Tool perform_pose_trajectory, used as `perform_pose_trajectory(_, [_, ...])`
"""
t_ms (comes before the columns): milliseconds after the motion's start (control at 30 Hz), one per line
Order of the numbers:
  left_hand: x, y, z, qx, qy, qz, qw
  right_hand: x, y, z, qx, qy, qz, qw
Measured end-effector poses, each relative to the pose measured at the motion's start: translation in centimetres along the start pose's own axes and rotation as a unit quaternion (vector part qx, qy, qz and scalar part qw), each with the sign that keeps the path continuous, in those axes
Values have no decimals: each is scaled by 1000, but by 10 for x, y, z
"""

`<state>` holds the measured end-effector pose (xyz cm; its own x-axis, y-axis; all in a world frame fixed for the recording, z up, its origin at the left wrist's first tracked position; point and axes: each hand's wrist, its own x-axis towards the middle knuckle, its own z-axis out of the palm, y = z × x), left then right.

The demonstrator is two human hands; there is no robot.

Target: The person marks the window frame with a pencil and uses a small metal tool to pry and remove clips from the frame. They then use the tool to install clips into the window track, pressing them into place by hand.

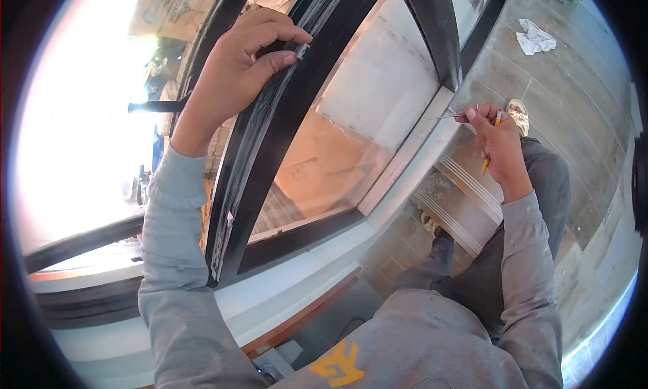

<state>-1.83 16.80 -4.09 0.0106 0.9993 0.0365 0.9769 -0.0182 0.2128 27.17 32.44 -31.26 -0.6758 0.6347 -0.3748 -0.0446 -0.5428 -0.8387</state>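
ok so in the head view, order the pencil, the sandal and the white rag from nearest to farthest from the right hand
1. pencil, held in the right hand itself.
2. sandal, just beside the hand's knuckles, on the floor.
3. white rag, farther off towards the upper right.

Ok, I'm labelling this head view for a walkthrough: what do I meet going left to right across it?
First the left hand gripping the black metal window frame → clear glass pane → thin metal tool → right hand holding an orange pencil.
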Motion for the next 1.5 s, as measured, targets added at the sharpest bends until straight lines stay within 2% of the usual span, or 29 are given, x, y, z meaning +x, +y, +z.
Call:
perform_pose_trajectory(67, [1,-2,6,11,33,26,999,2,2,0,-4,2,6,1000])
perform_pose_trajectory(200, [-4,-2,10,-1,37,-2,999,5,12,1,-16,16,-1,1000])
perform_pose_trajectory(267, [-5,-6,13,-45,53,10,998,1,12,6,-6,12,11,1000])
perform_pose_trajectory(433, [-7,-8,18,-36,72,30,996,-18,0,24,16,-4,22,1000])
perform_pose_trajectory(500, [-9,-11,19,-36,77,33,996,-28,-11,41,39,-18,-99,994])
perform_pose_trajectory(533, [-9,-12,20,-30,77,37,996,-34,-21,55,36,-18,-97,994])
perform_pose_trajectory(567, [-8,-13,19,-22,78,43,996,-41,-36,72,28,-14,-160,987])
perform_pose_trajectory(633, [-9,-10,19,-31,76,33,996,-47,-59,95,18,-12,-223,975])
perform_pose_trajectory(700, [-8,-7,18,-39,74,25,996,-44,-74,111,-68,-37,-347,935])
perform_pose_trajectory(867, [-6,-7,14,-30,61,44,997,-29,-82,130,-103,-55,-419,900])
perform_pose_trajectory(1133, [-6,-5,15,-65,55,19,996,-25,-84,144,-45,-74,-422,902])
perform_pose_trajectory(1433, [-5,-8,12,-53,51,33,997,-18,-94,149,-119,-74,-502,854])
perform_pose_trajectory(1500, [-5,-9,11,-48,48,36,997,-16,-100,146,-170,-91,-554,810])
